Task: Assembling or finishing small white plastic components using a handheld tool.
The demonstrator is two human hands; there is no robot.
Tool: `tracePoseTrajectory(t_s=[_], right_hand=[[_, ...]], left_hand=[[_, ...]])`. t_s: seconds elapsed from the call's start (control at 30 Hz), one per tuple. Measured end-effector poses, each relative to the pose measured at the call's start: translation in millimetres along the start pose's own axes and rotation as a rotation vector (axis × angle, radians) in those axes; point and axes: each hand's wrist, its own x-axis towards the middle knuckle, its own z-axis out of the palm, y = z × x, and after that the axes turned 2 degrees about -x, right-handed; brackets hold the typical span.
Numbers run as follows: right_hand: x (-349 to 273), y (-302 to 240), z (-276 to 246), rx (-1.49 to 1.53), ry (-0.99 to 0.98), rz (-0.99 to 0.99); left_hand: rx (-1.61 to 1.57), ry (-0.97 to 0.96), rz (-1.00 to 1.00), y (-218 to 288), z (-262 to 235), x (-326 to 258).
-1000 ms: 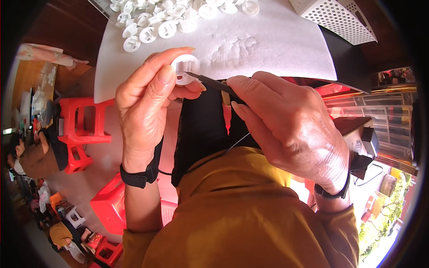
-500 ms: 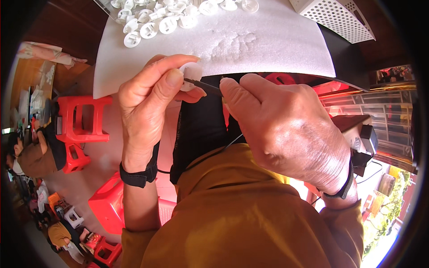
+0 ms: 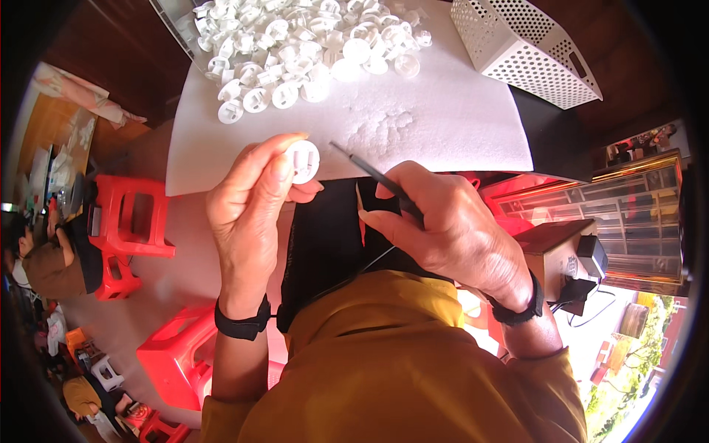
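Between its thumb and fingers, my left hand [image 3: 249, 203] pinches a small round white plastic part [image 3: 303, 162], its slotted face showing. A slender dark grey tool with a narrow tip [image 3: 375, 176] is gripped in my right hand [image 3: 452, 230]; whether it is a knife or a scraper I cannot tell. The tip points up and left, apart from the part in my left hand. Both hands are over the near edge of a white foam sheet [image 3: 443, 140]. On its far side lies a heap of similar white plastic parts [image 3: 284, 94].
A white perforated basket [image 3: 517, 55] stands at the far right of the foam sheet. Red plastic stools [image 3: 133, 214] are on the floor to the left. Black bands with a thin cable circle my wrists. Other people sit at the far left.
The tool has come away from the white part, toward the right. The part's face is now turned up into view. The view has shifted, showing more of the heap.
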Motion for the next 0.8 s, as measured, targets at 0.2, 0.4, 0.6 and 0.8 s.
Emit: tracePoseTrajectory(t_s=[0.2,0.4,0.6,0.8], right_hand=[[19,-9,-8,0.665,-0.058,0.247],[26,-9,-28,0.526,0.017,0.239],[35,29,-111,0.150,0.440,0.240],[59,85,-156,-0.295,0.666,0.111]], left_hand=[[-0.172,-0.072,0.004,4,20,0],[-0.179,-0.151,-0.031,3,36,10],[-0.010,-0.159,0.028,-14,18,24],[-0.023,-0.132,-0.045,-21,10,33]])
